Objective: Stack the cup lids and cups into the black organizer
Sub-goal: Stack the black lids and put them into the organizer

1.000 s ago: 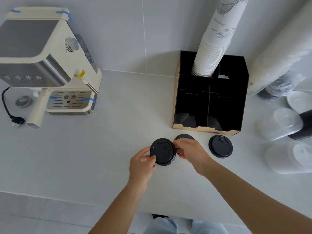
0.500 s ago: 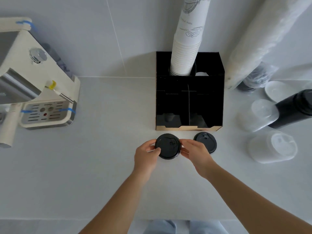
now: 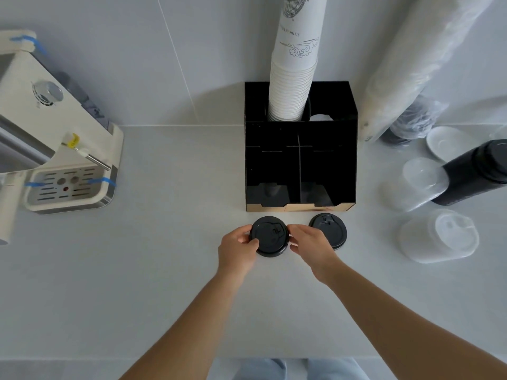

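Observation:
Between both hands sits a small stack of black cup lids (image 3: 269,236), on the counter just in front of the black organizer (image 3: 352,149). My left hand (image 3: 238,250) grips its left rim with curled fingers and thumb. My right hand (image 3: 310,244) pinches its right rim. A second black lid (image 3: 330,229) lies flat to the right, partly behind my right hand. A tall stack of white paper cups (image 3: 295,75) stands in the organizer's back left slot. The front compartments look dark and I cannot tell their contents.
A cream espresso machine (image 3: 55,149) stands at the left. To the right lie clear plastic lids in sleeves (image 3: 439,237), a black sleeve of lids (image 3: 477,174), a white saucer (image 3: 444,142) and a long wrapped stack of cups (image 3: 417,56) leaning on the wall.
The view has shifted left and closer, so the organizer sits centred. Both hands keep hold of the lid stack; a lid seen behind it a second ago is no longer visible.

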`<state>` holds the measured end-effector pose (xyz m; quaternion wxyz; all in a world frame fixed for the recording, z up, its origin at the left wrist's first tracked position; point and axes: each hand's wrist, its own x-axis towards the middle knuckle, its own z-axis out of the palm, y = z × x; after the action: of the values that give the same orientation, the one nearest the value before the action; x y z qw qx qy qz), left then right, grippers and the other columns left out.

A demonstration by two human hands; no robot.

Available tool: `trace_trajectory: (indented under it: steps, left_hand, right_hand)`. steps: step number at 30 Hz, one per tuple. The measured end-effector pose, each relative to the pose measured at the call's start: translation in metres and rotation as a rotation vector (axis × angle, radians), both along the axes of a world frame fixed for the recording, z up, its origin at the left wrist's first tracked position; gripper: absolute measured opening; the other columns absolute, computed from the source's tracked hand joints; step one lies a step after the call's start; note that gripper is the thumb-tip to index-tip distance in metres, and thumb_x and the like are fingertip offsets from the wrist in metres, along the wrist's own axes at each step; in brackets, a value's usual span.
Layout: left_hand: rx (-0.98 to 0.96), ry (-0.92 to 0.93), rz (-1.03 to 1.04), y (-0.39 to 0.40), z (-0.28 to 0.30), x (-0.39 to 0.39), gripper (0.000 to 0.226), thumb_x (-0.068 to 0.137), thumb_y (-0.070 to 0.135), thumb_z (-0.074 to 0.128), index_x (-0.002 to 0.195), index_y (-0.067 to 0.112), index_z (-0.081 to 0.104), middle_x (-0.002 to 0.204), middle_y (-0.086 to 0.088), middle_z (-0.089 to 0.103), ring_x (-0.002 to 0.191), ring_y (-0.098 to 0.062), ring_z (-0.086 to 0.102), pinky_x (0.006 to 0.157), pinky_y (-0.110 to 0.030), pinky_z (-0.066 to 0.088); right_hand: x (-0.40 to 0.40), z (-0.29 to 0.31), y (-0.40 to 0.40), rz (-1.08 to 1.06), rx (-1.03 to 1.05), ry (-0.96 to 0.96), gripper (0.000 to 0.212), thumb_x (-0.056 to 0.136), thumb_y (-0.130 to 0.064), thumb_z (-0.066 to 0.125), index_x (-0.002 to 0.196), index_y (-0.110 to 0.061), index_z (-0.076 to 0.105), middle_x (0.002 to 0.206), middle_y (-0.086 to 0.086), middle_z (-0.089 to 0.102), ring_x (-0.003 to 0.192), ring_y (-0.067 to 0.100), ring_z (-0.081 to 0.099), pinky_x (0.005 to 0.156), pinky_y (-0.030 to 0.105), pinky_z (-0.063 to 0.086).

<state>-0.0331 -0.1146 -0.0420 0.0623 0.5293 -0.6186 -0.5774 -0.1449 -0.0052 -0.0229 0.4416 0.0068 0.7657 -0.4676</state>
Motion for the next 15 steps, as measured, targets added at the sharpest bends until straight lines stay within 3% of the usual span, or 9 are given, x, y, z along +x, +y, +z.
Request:
trace_trajectory:
  steps: [6,15]
  left_hand:
    - [0.022,0.004,0.015,0.0027,-0.0013,-0.0006,0.033,0.081,0.008,0.063,0.106,0.026,0.074,0.092,0.007,0.076,0.09,-0.009,0.069,0.071,-0.018,0.047]
    - [0.061,0.018,0.096,0.0083,-0.0047,-0.002,0.033,0.079,0.003,0.065,0.107,0.019,0.073,0.095,0.003,0.076,0.094,-0.013,0.07,0.087,-0.029,0.054]
  right_hand:
    - [-0.0008,-0.0039,0.0009,0.02,0.029,0.015,0.052,0.09,-0.037,0.044,0.114,0.008,0.053,0.125,0.031,0.055,0.124,0.047,0.048,0.106,0.065,0.041]
    - [0.0023,-0.0049,0.0046,0.015,-0.002,-0.031,0.045,0.092,-0.031,0.043,0.116,0.006,0.054,0.126,0.029,0.055,0.126,0.047,0.047,0.108,0.063,0.039]
